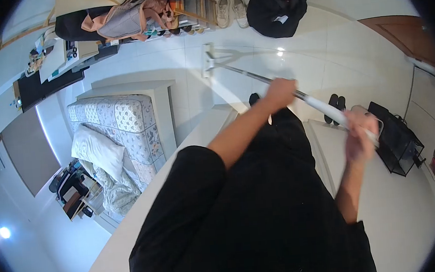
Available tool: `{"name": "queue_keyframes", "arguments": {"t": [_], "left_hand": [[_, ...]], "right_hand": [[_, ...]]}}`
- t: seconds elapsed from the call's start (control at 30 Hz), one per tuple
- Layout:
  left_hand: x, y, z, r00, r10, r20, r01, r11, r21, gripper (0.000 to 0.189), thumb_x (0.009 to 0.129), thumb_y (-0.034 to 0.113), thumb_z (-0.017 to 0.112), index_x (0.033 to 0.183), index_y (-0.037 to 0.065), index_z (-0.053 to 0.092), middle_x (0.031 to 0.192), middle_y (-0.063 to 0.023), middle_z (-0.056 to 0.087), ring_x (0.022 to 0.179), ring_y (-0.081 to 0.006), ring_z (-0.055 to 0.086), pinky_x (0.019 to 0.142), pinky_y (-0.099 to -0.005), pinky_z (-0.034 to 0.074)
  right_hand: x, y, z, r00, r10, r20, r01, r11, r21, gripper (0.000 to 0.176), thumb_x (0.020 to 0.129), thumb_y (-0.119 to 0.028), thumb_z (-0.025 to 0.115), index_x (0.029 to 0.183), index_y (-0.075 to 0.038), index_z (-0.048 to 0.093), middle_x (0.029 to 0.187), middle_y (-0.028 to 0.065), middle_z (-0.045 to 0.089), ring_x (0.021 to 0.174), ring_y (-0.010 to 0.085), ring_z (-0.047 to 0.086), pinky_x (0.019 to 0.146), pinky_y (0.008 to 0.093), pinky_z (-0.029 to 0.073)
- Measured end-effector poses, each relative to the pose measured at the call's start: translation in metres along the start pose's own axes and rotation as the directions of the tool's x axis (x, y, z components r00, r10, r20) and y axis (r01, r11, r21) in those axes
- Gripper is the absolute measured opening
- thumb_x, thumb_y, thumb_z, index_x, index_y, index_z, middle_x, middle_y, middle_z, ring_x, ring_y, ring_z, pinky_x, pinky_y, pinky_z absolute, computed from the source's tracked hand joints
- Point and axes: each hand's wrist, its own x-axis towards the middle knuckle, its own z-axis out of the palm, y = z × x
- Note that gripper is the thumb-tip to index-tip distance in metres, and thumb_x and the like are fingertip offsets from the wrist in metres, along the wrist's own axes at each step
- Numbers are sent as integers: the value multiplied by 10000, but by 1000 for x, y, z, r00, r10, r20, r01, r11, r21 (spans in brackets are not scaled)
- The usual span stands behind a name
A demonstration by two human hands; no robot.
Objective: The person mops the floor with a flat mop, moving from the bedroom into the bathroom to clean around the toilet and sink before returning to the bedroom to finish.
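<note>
A mop with a silver pole (259, 78) and a white grip (325, 108) slants across the floor in front of me. Its narrow pale head (208, 61) rests on the light tiles. My left hand (280, 94) is wrapped round the pole about midway along. Farther up, near the end of the white grip, my right hand (361, 127) is closed on the handle, slightly blurred. Below the pole, my dark-clad legs and one dark shoe (254, 99) show.
A bed (112, 124) with a patterned mattress stands left. Beyond the mop head are pale sneakers (231, 12), a black bag (276, 7) and a crowded rack (194, 7). Dark slippers (335, 109) and a black mesh bin-like container (394, 140) lie to the right, near a brown door (404, 37).
</note>
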Motion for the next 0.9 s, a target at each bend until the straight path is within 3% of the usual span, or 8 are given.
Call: {"name": "queue_keyframes", "arguments": {"t": [0.07,0.13,0.2,0.43,0.6,0.73,0.83,0.9], "left_hand": [[-38,-49,-39,979,-194,-59,196,980,31,87,701,111,635,674,45,587,667,-190,592,700,-381,606,642,-475,474],[-71,-112,-48,968,-163,-189,189,973,133,161,737,175,645,646,50,601,642,-163,595,658,-346,608,640,-448,467],[-91,-122,-63,943,-231,-241,251,966,56,171,721,163,651,615,54,570,632,-156,585,651,-352,594,650,-463,455],[-74,30,-56,972,-218,-84,201,964,-173,104,660,142,650,700,63,595,688,-162,608,721,-359,607,680,-470,481],[-90,66,-47,984,-176,13,173,953,-250,92,664,135,643,696,62,596,675,-160,619,705,-366,618,678,-467,487],[-114,15,-35,961,-249,-120,217,949,-230,96,680,145,637,694,61,595,698,-163,627,714,-367,617,676,-471,486],[-147,-58,-18,942,-318,-106,306,946,-109,133,662,164,669,717,57,611,706,-165,626,715,-363,620,688,-461,489],[-185,-108,-14,900,-424,-101,431,899,70,140,674,181,671,725,63,614,728,-153,632,736,-359,621,690,-454,488]], "right_hand": [[0,53,44,996,61,58,-62,998,21,76,794,-49,594,783,-17,526,786,109,580,809,224,568,887,407,435],[-4,99,79,984,74,161,-46,984,-172,80,801,-29,595,771,-15,522,795,95,579,805,206,564,871,393,439],[-6,103,116,977,32,209,-42,998,40,96,808,-38,591,763,-9,512,771,100,573,776,194,558,808,349,437],[-31,-20,50,998,0,61,1,1000,-13,173,812,-151,541,750,-89,392,611,44,457,652,198,482,854,469,387],[-40,-45,47,990,-25,139,21,999,28,255,754,-156,575,714,-134,324,524,-22,347,578,136,341,766,375,319],[-38,1,74,988,43,146,-57,994,92,237,730,-145,576,719,-124,341,575,-9,369,591,145,349,753,374,340],[-37,73,85,954,152,259,-188,975,122,165,733,-131,588,760,-75,436,695,40,459,703,199,466,908,473,390],[-51,118,115,917,280,286,-291,957,-5,130,768,-107,588,770,-54,469,753,58,524,773,178,522,966,440,388]]}}
